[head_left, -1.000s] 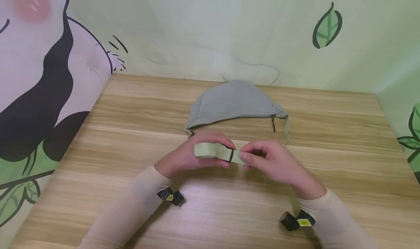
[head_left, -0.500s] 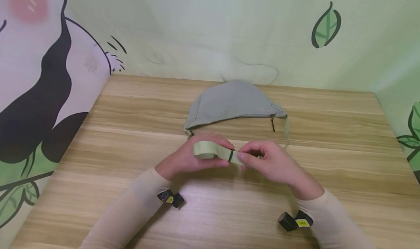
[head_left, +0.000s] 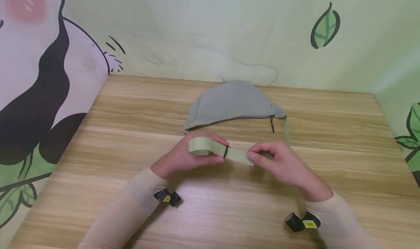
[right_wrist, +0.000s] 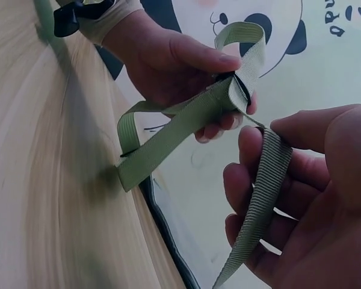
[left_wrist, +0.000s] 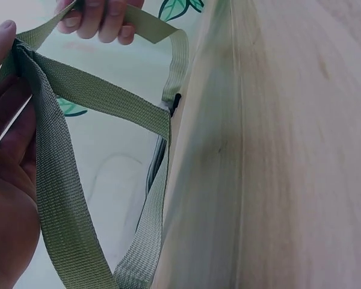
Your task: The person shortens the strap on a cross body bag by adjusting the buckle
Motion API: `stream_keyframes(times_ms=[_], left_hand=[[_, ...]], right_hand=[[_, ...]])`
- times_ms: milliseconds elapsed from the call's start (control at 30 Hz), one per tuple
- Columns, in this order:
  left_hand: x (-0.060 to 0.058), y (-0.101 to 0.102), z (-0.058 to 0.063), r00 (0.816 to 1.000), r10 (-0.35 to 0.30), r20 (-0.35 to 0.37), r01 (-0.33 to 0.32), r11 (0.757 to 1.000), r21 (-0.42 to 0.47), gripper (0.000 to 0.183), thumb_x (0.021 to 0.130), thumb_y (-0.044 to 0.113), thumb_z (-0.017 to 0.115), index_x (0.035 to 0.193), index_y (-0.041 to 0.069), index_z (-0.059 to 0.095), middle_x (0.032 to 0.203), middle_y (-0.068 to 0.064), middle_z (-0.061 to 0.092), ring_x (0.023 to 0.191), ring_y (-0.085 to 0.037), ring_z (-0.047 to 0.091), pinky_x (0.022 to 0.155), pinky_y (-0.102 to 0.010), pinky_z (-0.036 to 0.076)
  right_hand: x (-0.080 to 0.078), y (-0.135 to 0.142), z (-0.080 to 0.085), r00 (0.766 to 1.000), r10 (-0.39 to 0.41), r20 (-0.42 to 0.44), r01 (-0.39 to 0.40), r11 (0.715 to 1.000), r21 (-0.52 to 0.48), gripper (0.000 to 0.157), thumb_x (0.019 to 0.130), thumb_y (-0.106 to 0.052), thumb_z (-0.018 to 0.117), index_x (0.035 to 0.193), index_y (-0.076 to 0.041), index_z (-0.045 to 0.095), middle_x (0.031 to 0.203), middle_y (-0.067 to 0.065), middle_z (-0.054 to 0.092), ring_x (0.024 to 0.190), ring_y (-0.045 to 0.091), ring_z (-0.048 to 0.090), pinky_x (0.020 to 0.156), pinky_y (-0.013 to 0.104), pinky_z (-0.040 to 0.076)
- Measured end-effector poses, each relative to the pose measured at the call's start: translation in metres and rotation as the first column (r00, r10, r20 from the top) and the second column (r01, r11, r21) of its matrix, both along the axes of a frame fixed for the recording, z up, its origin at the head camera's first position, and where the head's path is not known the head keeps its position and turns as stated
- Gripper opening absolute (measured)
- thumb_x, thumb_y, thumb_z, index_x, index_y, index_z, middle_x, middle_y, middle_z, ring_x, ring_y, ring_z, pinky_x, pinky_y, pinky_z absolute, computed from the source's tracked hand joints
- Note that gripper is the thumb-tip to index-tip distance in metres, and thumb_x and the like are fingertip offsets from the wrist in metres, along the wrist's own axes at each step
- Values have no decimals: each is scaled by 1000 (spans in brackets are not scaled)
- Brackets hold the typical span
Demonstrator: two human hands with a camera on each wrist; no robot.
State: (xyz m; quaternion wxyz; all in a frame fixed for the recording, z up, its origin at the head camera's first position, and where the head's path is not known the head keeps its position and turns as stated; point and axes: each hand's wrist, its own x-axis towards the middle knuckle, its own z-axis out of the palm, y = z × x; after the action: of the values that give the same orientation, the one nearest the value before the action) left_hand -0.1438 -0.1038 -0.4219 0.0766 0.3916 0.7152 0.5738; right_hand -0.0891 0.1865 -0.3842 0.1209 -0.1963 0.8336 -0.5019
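Observation:
A grey waist bag [head_left: 233, 101] lies at the back of the table, a dark zipper pull [head_left: 272, 125] hanging from its edge. In front of it, my left hand [head_left: 178, 156] grips the bag's pale green webbing strap [head_left: 238, 156] at a black slider buckle [head_left: 225, 151], thumb on one side and fingers on the other. A loop of strap curls over that palm. To the right, my right hand [head_left: 285, 168] pinches the strap between thumb and fingertips, with a short flat length between the hands. Strap loops [left_wrist: 72, 198] hang below the left hand in the left wrist view.
The wooden table [head_left: 213, 212] meets a pale green wall [head_left: 197, 30] at the back, printed with leaves and a panda. Black cameras sit on both wrists, the left camera [head_left: 168, 197] and the right camera [head_left: 302, 221], over light sleeves.
My right hand has moved slightly right and my left slightly left, so more strap shows between the slider buckle and the right fingertips. The bag has stayed in place.

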Motion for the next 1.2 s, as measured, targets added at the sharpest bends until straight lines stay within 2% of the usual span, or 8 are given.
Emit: stream_keyframes(times_ms=[167,467,767,933,1100,1200], left_hand=[[0,2,3,1000,-14,-26,13,1000,-14,39,83,0,91,119,6,78,118,-10,81,110,-19,74,102,-36,59],[0,-1,3,1000,-5,-19,5,1000,-16,41,82,-1,92,120,4,78,119,-12,81,111,-19,75,101,-35,60],[-2,4,4,998,-28,-53,27,1000,-11,40,84,1,91,122,4,78,120,-10,81,112,-18,75,99,-34,61],[-2,9,1,997,-49,-64,49,999,13,41,83,0,92,121,3,78,116,-10,81,107,-17,75,94,-33,63],[-2,13,2,994,-28,-102,29,1000,2,39,83,2,92,119,5,78,116,-9,81,108,-19,74,97,-34,62],[-2,14,2,997,-19,-72,18,1000,-8,38,84,3,92,119,5,78,115,-9,80,106,-19,74,97,-34,61]], right_hand=[[-2,-2,0,1000,17,-13,-18,998,-59,14,106,-6,65,104,-3,79,84,11,76,83,11,64,76,25,54],[-4,-3,-4,997,75,7,-72,975,-210,18,109,-4,60,104,5,75,83,-9,73,81,12,67,78,26,58],[-5,-12,-4,996,85,-7,-83,961,-265,19,109,-3,59,106,8,73,83,-10,73,81,8,68,80,25,59],[-3,-19,-1,998,63,-26,-68,967,-247,17,108,-2,60,108,8,75,84,-2,75,81,9,70,78,27,60],[-2,-26,1,1000,-9,-13,6,985,-171,14,106,-2,63,107,4,76,84,7,75,81,10,69,74,27,58],[0,-29,0,997,-66,-30,63,994,-93,11,105,-7,69,108,-1,78,86,5,76,85,13,68,76,30,57]])
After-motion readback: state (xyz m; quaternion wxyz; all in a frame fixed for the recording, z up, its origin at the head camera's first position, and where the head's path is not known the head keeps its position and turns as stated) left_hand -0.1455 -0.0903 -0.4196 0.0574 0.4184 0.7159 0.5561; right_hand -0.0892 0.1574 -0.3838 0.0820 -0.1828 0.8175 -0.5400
